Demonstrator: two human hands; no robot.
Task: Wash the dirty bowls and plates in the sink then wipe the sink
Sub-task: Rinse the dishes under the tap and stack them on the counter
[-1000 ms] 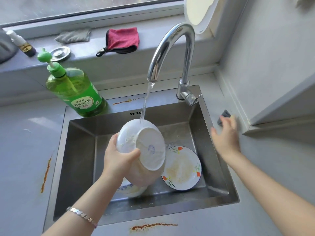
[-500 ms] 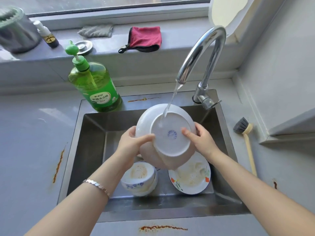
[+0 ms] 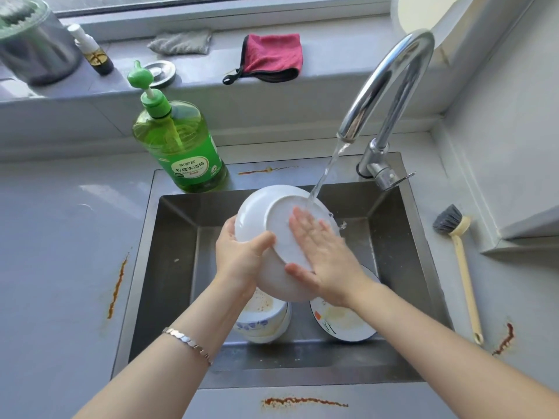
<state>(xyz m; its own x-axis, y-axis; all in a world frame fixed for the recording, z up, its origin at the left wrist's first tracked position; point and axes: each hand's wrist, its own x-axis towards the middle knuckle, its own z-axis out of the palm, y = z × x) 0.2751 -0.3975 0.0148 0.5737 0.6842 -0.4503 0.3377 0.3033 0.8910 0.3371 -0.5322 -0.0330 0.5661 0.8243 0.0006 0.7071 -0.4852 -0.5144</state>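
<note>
While the white bowl (image 3: pixel 260 207) is held bottom-up under the running water (image 3: pixel 325 173), I judge the task to be early in its washing stage: one bowl is being rinsed, and I can see no dish set aside clean. The left grip (image 3: pixel 242 258) is clamped on the bowl's left rim, thumb over the outside and fingers hidden behind, holding it tilted above the sink (image 3: pixel 169 267). The right grip (image 3: pixel 323 255) is spread flat, palm and straight fingers pressed on the bowl's base. The stream from the faucet (image 3: pixel 390 86) lands just beyond its fingertips. Left to do, as I read it, are the stacked bowls (image 3: pixel 266 316) beneath the left grip, the plate (image 3: pixel 341 325) beneath the right grip, and then the wipe of the sink.

As for containers, the soap bottle (image 3: pixel 178 140) stands on the sink's back ledge, beyond and to the left of the left grip, and is mostly full of green liquid. The held bowl's opening faces away from me, so I cannot tell what its inside looks like. In the stack under the left grip, the top bowl shows brownish residue. The plate lies on the sink floor under the right wrist, smeared yellowish, and is partly hidden by the arm.

A red cloth (image 3: pixel 272 55) lies on the windowsill far beyond both grips and might serve for the wipe. Well to the right of the right grip, a brush (image 3: pixel 459 261) lies on the counter (image 3: pixel 60 237) with neither grip near it.
</note>
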